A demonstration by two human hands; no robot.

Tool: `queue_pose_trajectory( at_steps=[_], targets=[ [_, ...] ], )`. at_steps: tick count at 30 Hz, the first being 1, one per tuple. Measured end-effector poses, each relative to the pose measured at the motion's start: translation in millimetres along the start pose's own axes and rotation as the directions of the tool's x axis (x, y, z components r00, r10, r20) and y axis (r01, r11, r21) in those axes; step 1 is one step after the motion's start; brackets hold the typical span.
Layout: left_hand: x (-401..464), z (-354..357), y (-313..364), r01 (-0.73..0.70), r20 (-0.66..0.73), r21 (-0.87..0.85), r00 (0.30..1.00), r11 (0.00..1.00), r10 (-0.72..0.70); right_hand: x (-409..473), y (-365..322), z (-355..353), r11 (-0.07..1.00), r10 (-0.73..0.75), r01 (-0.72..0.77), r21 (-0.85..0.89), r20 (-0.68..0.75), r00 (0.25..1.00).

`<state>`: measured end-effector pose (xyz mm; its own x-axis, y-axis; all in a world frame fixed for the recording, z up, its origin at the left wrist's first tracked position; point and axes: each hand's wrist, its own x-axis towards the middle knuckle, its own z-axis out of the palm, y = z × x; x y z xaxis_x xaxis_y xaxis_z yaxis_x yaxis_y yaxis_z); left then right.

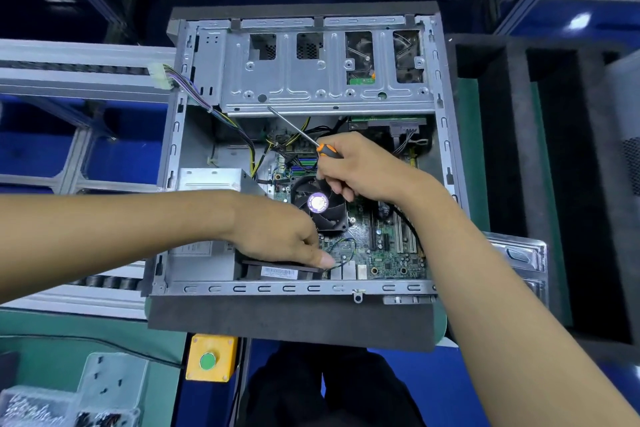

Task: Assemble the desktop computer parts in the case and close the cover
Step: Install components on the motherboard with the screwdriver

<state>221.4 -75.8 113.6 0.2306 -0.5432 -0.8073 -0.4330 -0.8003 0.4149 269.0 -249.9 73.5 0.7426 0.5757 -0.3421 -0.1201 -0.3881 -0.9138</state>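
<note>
the right hand (360,163) holds an orange-and-black-handled screwdriver (313,140) in a closed grip, shaft pointing far-left toward the silver drive cage (325,69). the left hand (280,236) pinches a thin wire (341,262) over the green motherboard (388,253), near the black cooler fan (320,204), inside the open grey metal computer case (446,149).

The open grey computer case (446,149) is bare sheet metal with a dull, brushed sheen, as is its stamped silver drive cage (311,94). The green circuit motherboard (388,260) looks matt, while the black plastic cooler fan (322,204) carries a glossy round sticker. The screwdriver (311,139) has a polished steel shaft and an orange-and-black plastic handle. Under the case lies a matt, rough dark grey foam pad (291,322). The yellow button box (211,360) is smooth plastic.
</note>
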Motion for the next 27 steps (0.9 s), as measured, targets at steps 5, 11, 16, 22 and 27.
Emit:
queue_pose_trajectory(
  at_steps=[5,11,16,22,27],
  targets=[
    [5.0,16.5,8.1,0.100,-0.089,0.022,0.991,0.995,-0.098,1.1,0.6,-0.8,1.000,-0.003,0.003,0.004,0.001,1.000],
    [4.3,25.4,14.2,0.109,-0.220,-0.056,0.968,0.992,-0.119,3.8,2.3,-0.2,1.000,-0.002,0.002,-0.003,0.009,1.000],
    [11.6,28.5,18.6,0.083,-0.257,-0.168,0.958,0.982,-0.125,4.1,5.0,-0.4,1.000,-0.002,0.002,-0.007,0.015,1.000],
    [14.2,23.2,19.4,-0.005,-0.234,-0.197,0.971,0.980,-0.042,5.2,4.6,0.8,1.000,-0.003,0.003,-0.017,0.011,1.000],
    [7.1,13.0,11.4,-0.022,-0.245,-0.275,0.968,0.961,-0.048,4.1,4.6,0.0,0.999,-0.004,0.005,-0.035,0.014,1.000]
  ],
)
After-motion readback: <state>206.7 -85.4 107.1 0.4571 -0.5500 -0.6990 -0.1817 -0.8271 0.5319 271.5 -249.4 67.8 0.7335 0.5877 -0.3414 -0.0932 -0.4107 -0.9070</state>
